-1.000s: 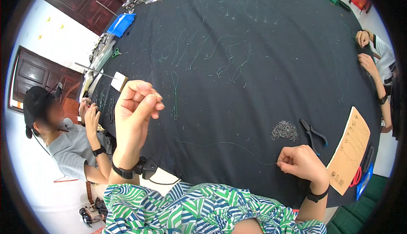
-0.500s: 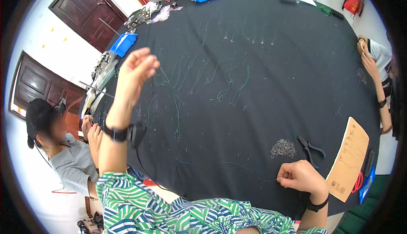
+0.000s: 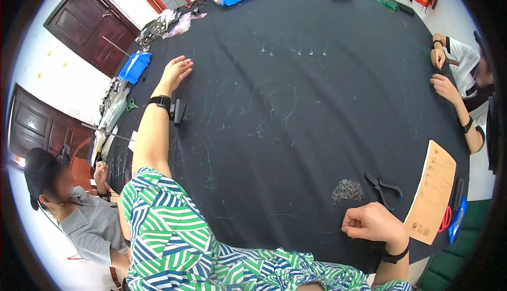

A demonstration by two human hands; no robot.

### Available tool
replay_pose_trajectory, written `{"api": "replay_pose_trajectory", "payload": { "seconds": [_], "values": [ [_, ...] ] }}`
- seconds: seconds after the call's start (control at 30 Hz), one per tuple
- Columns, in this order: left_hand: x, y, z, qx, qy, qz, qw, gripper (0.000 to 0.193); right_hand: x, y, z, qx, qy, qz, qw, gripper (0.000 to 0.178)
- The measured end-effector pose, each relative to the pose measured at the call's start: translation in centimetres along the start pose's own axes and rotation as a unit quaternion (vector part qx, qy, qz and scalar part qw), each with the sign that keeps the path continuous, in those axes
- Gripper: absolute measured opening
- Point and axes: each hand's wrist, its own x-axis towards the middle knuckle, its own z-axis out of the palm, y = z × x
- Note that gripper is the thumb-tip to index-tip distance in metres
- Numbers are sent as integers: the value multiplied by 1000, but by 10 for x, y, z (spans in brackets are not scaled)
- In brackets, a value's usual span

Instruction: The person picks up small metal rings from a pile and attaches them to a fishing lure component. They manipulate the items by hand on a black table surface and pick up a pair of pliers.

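My left hand (image 3: 178,73) reaches far across the black cloth with its fingers stretched out, nothing visible in them. At the lower right, my right hand (image 3: 374,222) pinches the end of a thin thread (image 3: 332,232), which trails leftward over the cloth and is hard to follow. Just beyond that hand lies a heap of small grey metal pieces (image 3: 347,191), too small to make out singly. Pliers (image 3: 382,189) with dark handles rest beside the heap. Several thin greenish threads (image 3: 209,161) lie looped across the middle of the cloth.
The black tablecloth (image 3: 317,148) covers a large table. Small hook-like pieces (image 3: 299,52) lie toward the far side. A brown paper booklet (image 3: 432,193) and red-handled scissors (image 3: 445,219) are at right. Blue bins (image 3: 134,68) stand along the far left edge. Other people sit around the table.
My left hand has stretched farther away and its fingers have straightened out from a curl. The right hand keeps its pinch on the thread. The whole view has shifted slightly.
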Motion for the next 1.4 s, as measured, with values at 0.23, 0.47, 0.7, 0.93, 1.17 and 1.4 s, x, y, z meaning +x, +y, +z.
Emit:
{"api": "replay_pose_trajectory", "payload": {
  "seconds": [0.23,0.47,0.7,0.93,1.17,1.4],
  "values": [
    [-81,39,17,283,-68,30,956,48,-3,-4,2,13,31,-13,999,14],
    [-224,79,107,470,-220,167,839,19,-4,1,1,-4,34,-29,999,13],
    [-218,56,206,465,-284,198,815,22,-2,4,5,-15,27,-41,999,12],
    [-163,30,262,505,-227,221,803,27,-4,5,8,-28,32,-41,998,11],
    [-152,18,268,529,-232,204,790,27,-4,1,7,-39,29,-27,998,9],
    [-183,31,251,419,-200,259,847,25,-6,6,6,-26,41,-42,998,10]
  ]
}}
